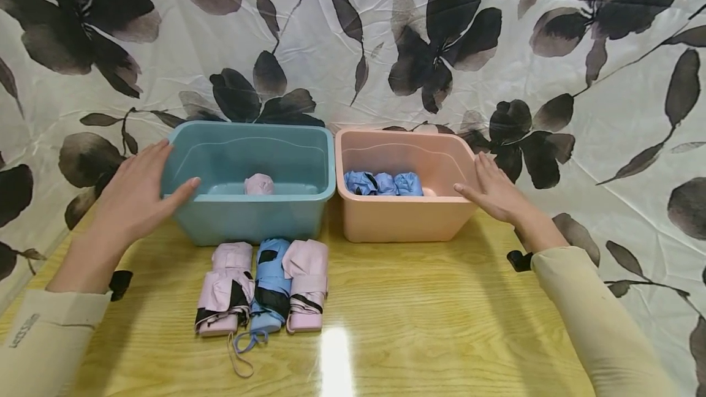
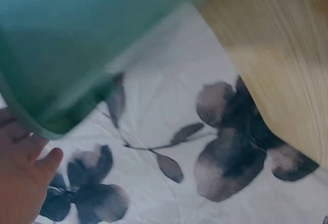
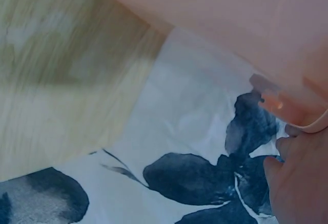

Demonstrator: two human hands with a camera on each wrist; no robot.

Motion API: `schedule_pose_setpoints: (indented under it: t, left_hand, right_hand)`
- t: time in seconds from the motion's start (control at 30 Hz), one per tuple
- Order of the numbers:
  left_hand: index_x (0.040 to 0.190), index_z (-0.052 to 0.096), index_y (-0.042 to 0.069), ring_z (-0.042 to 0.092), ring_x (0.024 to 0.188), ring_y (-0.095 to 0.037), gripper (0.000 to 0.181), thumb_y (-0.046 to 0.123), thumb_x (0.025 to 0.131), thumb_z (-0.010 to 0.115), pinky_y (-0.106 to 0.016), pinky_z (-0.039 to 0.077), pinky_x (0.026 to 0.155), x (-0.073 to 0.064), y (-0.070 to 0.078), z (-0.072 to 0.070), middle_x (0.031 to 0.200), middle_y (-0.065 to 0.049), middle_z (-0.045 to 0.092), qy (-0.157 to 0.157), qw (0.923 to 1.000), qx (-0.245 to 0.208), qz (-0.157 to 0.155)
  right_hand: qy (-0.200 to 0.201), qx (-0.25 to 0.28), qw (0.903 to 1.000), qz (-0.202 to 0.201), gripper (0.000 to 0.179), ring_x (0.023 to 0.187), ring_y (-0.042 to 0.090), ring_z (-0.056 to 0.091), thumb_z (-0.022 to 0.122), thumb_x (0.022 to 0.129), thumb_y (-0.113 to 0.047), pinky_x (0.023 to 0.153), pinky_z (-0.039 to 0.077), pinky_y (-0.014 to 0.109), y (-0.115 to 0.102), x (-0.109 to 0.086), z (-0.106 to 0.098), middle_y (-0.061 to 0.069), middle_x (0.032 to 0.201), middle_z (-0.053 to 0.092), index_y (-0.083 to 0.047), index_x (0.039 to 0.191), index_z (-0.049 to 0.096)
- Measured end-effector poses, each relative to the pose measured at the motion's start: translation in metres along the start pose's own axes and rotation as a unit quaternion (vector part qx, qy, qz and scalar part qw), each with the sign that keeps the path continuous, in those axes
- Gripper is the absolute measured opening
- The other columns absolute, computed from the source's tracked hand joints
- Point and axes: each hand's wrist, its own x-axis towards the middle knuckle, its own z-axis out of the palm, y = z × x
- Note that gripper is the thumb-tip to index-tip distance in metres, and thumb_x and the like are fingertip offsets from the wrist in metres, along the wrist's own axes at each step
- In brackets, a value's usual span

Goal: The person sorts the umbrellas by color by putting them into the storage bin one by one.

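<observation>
Sleeve lettering (image 1: pixel 24 331), left hand (image 1: pixel 131 196) against teal bin (image 1: pixel 250 220)

1. The place was a cloth-screened corner; whether it belonged to a home or a studio could not be told.
2. Creased cloth (image 1: pixel 358 11) printed with dark flowers hung behind and beside a wood-grained worktop (image 1: pixel 408 305).
3. Everyday household goods stood there: a blue-green tub (image 1: pixel 250 220), a peach tub (image 1: pixel 402 220) and folded umbrellas (image 1: pixel 271 277).

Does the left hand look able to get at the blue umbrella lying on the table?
Probably yes: the left hand is at the teal bin, and the blue umbrella lies uncovered in front of that bin. Pink umbrellas lie close on both sides, which may hinder gripping it.
</observation>
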Motion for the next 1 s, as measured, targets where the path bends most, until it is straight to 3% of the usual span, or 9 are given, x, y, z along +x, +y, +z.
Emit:
schedule_pose_setpoints:
  t: [0.1,0.2,0.3,0.37,0.53,0.67,0.83,0.9,1.0]
  left_hand:
    - [0.153,0.043,-0.005,0.039,0.142,-0.053,0.072,0.043,0.101,0.06,-0.068,0.028,0.117,-0.015,0.014,0.001,0.156,-0.03,0.043,0.097,0.9946,-0.035,0.011]
    - [0.138,0.058,-0.007,0.053,0.123,-0.05,0.055,0.029,0.097,0.065,-0.063,0.043,0.098,-0.032,0.029,0.008,0.139,-0.03,0.055,0.183,0.9799,-0.072,0.032]
    - [0.128,0.063,-0.009,0.058,0.105,-0.04,0.044,0.016,0.091,0.068,-0.041,0.045,0.082,-0.049,0.04,0.017,0.125,-0.028,0.06,0.223,0.9678,-0.102,0.057]
    - [0.124,0.064,-0.008,0.057,0.097,-0.029,0.039,0.009,0.089,0.069,-0.029,0.038,0.075,-0.06,0.045,0.023,0.119,-0.025,0.061,0.218,0.9667,-0.119,0.063]
    - [0.123,0.065,-0.003,0.048,0.092,-0.007,0.036,0.0,0.088,0.074,-0.02,0.035,0.069,-0.081,0.048,0.04,0.111,-0.015,0.06,0.157,0.9744,-0.151,0.058]
    - [0.124,0.065,0.001,0.052,0.094,-0.012,0.037,0.006,0.09,0.077,-0.021,0.041,0.066,-0.092,0.045,0.053,0.115,-0.011,0.059,0.083,0.9849,-0.144,0.047]
    - [0.128,0.062,-0.001,0.061,0.108,-0.034,0.044,0.022,0.094,0.077,-0.049,0.055,0.084,-0.098,0.036,0.067,0.128,-0.018,0.057,-0.028,0.9924,-0.113,0.04]
    - [0.132,0.059,-0.004,0.059,0.116,-0.043,0.053,0.03,0.096,0.076,-0.063,0.052,0.091,-0.099,0.034,0.07,0.133,-0.024,0.055,-0.072,0.9916,-0.104,0.03]
    - [0.141,0.053,-0.007,0.053,0.127,-0.051,0.07,0.044,0.097,0.072,-0.07,0.047,0.098,-0.1,0.032,0.075,0.14,-0.03,0.051,-0.129,0.9884,-0.079,0.017]
  right_hand:
    - [0.001,0.003,1.0,-0.002,0.105,0.158,0.044,-0.009,0.04,0.103,-0.068,0.127,0.001,0.062,0.0,0.0,0.002,0.026,0.171,-0.011,0.005,0.163,-0.007]
    - [0.0,0.002,1.0,0.001,0.105,0.159,0.044,-0.007,0.04,0.104,-0.068,0.127,0.002,0.062,0.0,-0.001,0.003,0.025,0.171,-0.012,0.005,0.163,-0.008]
    - [-0.002,0.003,1.0,0.002,0.104,0.158,0.044,-0.009,0.04,0.104,-0.067,0.126,0.003,0.063,0.0,-0.002,0.002,0.024,0.171,-0.014,0.005,0.162,-0.009]
    - [-0.001,0.007,1.0,0.0,0.103,0.158,0.043,-0.009,0.04,0.104,-0.066,0.126,0.003,0.063,-0.001,-0.002,0.001,0.023,0.171,-0.014,0.004,0.162,-0.008]
    - [0.008,0.016,0.9998,-0.006,0.101,0.159,0.042,-0.008,0.041,0.105,-0.063,0.126,0.003,0.062,-0.002,-0.003,0.0,0.023,0.172,-0.013,0.005,0.163,-0.006]
    - [0.006,0.02,0.9998,-0.006,0.1,0.159,0.043,-0.008,0.042,0.105,-0.062,0.126,0.004,0.063,-0.001,-0.002,0.001,0.023,0.171,-0.013,0.005,0.163,-0.007]
    - [-0.002,0.026,0.9996,-0.001,0.1,0.158,0.043,-0.008,0.042,0.105,-0.063,0.125,0.004,0.065,-0.001,-0.003,0.002,0.021,0.172,-0.015,0.003,0.163,-0.008]
    - [-0.003,0.028,0.9996,-0.002,0.1,0.158,0.044,-0.008,0.042,0.105,-0.062,0.125,0.004,0.065,-0.001,-0.003,0.002,0.021,0.172,-0.015,0.003,0.163,-0.008]
    - [-0.002,0.031,0.9995,-0.003,0.1,0.158,0.044,-0.008,0.042,0.105,-0.062,0.125,0.004,0.065,-0.001,-0.003,0.001,0.02,0.172,-0.016,0.003,0.163,-0.009]
